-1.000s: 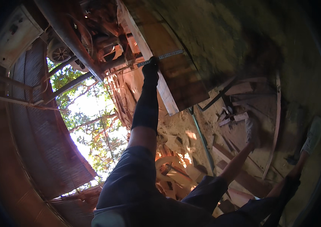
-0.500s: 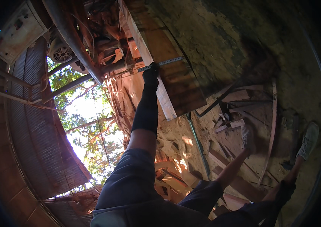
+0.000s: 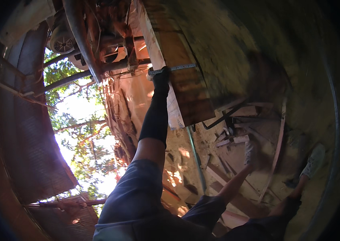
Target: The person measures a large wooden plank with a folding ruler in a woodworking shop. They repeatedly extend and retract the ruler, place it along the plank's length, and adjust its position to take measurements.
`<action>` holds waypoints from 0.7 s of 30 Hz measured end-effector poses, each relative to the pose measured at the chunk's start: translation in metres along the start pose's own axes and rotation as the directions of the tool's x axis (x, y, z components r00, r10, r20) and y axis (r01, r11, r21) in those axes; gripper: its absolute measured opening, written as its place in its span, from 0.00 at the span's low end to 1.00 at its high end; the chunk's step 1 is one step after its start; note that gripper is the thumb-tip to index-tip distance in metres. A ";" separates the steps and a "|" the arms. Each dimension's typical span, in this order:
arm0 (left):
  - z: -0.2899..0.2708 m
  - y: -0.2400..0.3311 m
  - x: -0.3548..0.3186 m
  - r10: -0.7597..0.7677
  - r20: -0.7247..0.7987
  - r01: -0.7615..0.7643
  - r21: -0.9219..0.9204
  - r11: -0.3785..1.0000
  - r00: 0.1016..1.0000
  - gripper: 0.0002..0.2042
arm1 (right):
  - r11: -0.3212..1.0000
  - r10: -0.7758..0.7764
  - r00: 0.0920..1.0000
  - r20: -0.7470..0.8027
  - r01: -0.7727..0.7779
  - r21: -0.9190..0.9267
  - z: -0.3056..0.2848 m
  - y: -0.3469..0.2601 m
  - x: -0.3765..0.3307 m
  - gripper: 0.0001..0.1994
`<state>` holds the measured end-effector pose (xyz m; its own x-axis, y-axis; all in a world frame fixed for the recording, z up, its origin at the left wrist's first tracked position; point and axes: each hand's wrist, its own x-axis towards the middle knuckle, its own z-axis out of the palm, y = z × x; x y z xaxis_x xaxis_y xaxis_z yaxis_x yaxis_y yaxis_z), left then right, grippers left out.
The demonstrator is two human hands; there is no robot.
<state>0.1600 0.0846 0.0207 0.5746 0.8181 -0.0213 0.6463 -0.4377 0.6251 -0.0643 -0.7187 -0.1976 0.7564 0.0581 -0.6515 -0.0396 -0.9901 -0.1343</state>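
My left hand (image 3: pixel 161 76), in a black glove and sleeve, reaches out to a large wooden board or beam. Its fingers are closed around a pale marked strip, a measuring tape (image 3: pixel 182 66). The tape crosses the brown face of the board (image 3: pixel 186 86), and its near end sticks out past my hand. Beside my hand runs the board's lighter edge (image 3: pixel 174 110). Low on the right, a dark shape that looks like my gloved right hand (image 3: pixel 291 207) is by my leg; its fingers are too dark to make out.
Wood offcuts (image 3: pixel 234 140) and long strips (image 3: pixel 276 152) litter the ground near my shoes (image 3: pixel 313 160). A green bar (image 3: pixel 196 160) lies below the board. Metal pipes (image 3: pixel 82 40) and a motor with a round vent (image 3: pixel 62 43) stand at upper left.
The view has shifted a little, so the shoes and offcuts sit further left and lower. My left hand stays on the tape at the board.
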 end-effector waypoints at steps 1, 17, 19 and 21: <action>0.031 0.017 -0.002 0.034 -0.021 -0.034 0.012 0.999 0.999 0.08 | 0.999 0.002 0.992 -0.122 0.002 0.032 0.010 0.009 -0.008 0.44; -0.040 -0.041 -0.054 -0.330 -0.072 0.155 -0.776 0.612 0.941 0.12 | 0.864 -0.420 0.873 0.247 0.301 0.405 -0.133 -0.155 0.080 0.29; -0.058 -0.071 -0.094 -0.354 -0.194 0.114 -0.717 0.688 0.915 0.11 | 0.816 -0.552 0.817 0.169 0.487 0.310 -0.127 -0.210 0.113 0.29; -0.060 -0.106 -0.124 -0.340 -0.323 0.010 -0.712 0.702 0.883 0.10 | 0.738 -0.674 0.728 0.125 0.664 0.117 -0.151 -0.311 0.126 0.25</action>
<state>-0.0100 0.0517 0.0035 0.1254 0.9919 0.0207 0.1020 -0.0336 0.9942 0.1420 -0.4231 -0.1253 0.4956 0.7260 -0.4768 0.3964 -0.6775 -0.6195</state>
